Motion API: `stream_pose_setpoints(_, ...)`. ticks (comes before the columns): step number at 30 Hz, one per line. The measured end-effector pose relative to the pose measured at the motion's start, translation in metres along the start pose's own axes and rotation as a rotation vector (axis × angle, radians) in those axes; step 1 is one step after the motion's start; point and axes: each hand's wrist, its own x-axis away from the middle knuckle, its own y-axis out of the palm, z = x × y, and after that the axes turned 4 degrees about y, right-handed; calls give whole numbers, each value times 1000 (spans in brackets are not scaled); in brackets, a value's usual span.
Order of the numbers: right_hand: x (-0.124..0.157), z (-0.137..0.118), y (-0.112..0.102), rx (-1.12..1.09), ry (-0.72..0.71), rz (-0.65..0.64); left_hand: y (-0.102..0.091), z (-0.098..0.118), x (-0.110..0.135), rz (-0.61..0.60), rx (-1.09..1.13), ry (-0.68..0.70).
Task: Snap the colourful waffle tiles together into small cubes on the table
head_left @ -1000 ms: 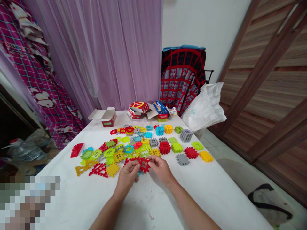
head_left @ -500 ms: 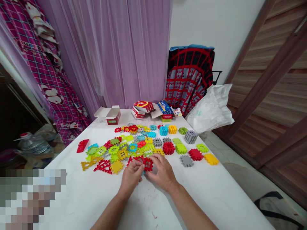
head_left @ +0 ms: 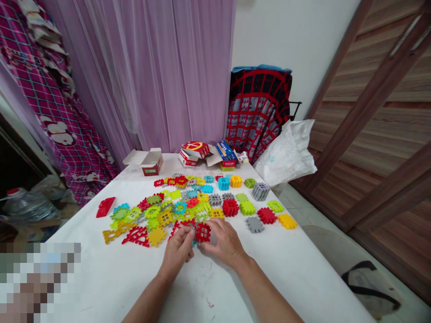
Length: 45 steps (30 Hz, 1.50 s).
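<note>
In the head view, the left hand (head_left: 178, 252) curls, its fingers hiding any grip; the desk (head_left: 195, 287) is cut off at its near edge. The right hand (head_left: 224, 244) holds a red, toothed, window-paned tile (head_left: 203, 232) midway between the side edges.

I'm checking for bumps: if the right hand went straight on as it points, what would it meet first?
The right hand would probably meet the red windowed piece right by its fingers, though depth is unclear.

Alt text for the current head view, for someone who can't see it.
A person's right hand frames a red windowed piece, left hand close beside it, over a white table. Colourful toothed pieces lie loose and stacked beyond, opened boxes behind.
</note>
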Motion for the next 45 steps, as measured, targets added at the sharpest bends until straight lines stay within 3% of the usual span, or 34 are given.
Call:
stream_pose_setpoints(3, -7, 16, -19, 2, 35, 34, -3, 1, -1, 57, 11, 46)
stream_pose_setpoints(6, -24, 44, -52, 46, 92, 49, -6, 1, -2, 109, -3, 76)
stream_pose_setpoints(9, -47, 74, -85, 136, 104, -45, -9, 0, -3, 134, -21, 98)
stream_pose_setpoints(12, -67, 96, -102, 220, 70, -174, -9, -1, -4, 147, -46, 119)
stream_pose_setpoints(17, -84, 106, -103, 315, 25, -327, -9, -2, -5, 153, -40, 125)
stream_pose_setpoints(23, -94, 106, -101, 344, 5, -405, -11, -6, -7, 147, -43, 114)
stream_pose_setpoints(45, -101, 103, -100, 426, 12, -526, -15, -8, -10, 178, -27, 106)
